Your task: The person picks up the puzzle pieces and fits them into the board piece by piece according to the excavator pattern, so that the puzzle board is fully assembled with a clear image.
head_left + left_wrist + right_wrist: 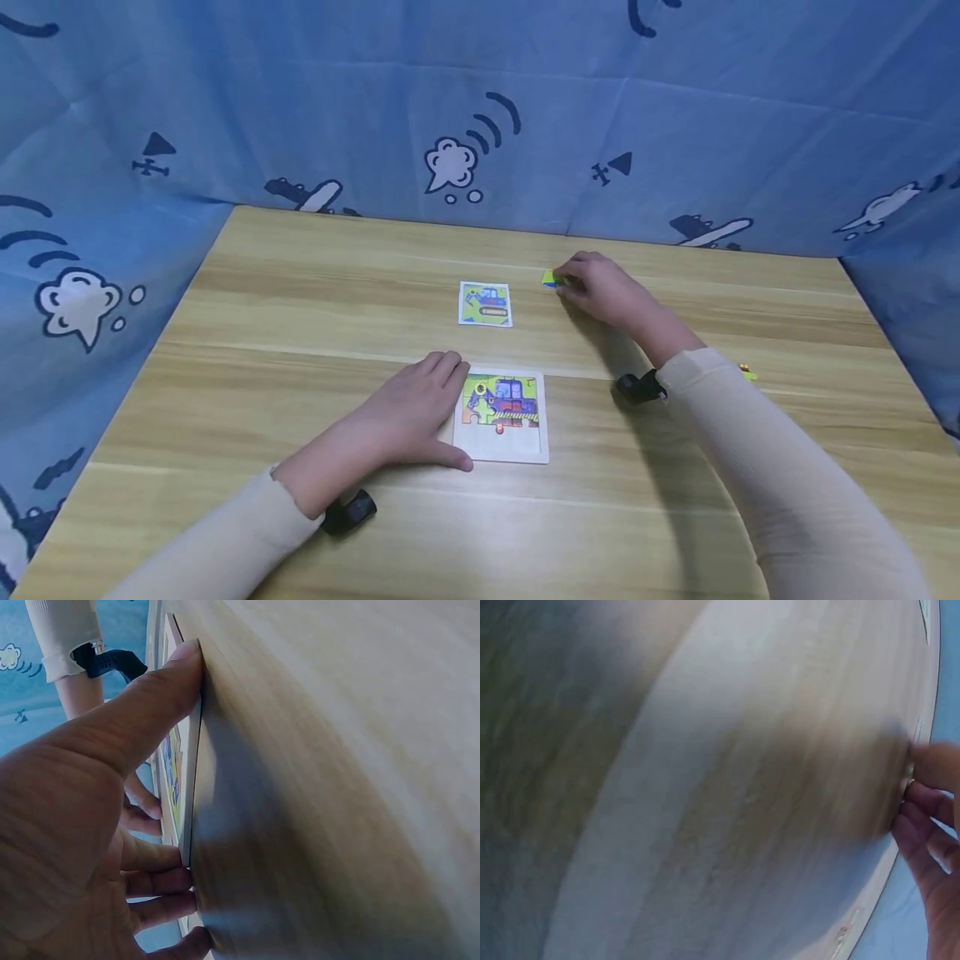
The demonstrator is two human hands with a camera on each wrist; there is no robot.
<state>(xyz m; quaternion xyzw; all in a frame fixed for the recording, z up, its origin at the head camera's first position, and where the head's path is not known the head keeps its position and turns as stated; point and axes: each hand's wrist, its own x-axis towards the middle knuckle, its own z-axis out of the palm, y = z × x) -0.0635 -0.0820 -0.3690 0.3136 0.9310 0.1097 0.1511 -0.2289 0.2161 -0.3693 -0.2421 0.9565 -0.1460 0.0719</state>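
A white-framed jigsaw puzzle tray [500,457] lies on the table with a digger picture in its upper part; the lower part shows white. My left hand [408,417] rests along the tray's left side, thumb near the lower corner and fingers by the upper one. In the left wrist view, the thumb [176,682] presses the frame's edge. Farther off, my right hand [603,287] pinches a small yellow-green and blue puzzle piece [549,278] at the table surface, its fingertips covering part of it. In the right wrist view, fingers [911,825] and thumb meet at the table.
A small square picture card [485,303] with the digger lies beyond the tray. More colourful pieces [748,372] show at the right, partly behind the right sleeve. Blue patterned cloth [375,125] hangs along the back and sides of the wooden table [300,292].
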